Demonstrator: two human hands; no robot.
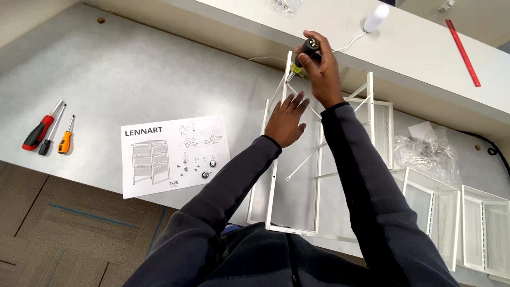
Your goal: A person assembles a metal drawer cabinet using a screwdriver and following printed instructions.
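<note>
Two hands at our white frame: right hand fisted around the screwdriver at its top corner, left hand spread flat just below.

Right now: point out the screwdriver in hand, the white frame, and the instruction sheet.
screwdriver (309, 47), head view, on its black handle in the right hand (321, 69).
white frame (273, 180), head view, on its left upright rail.
instruction sheet (175, 155), head view, on the middle of the page.
</note>
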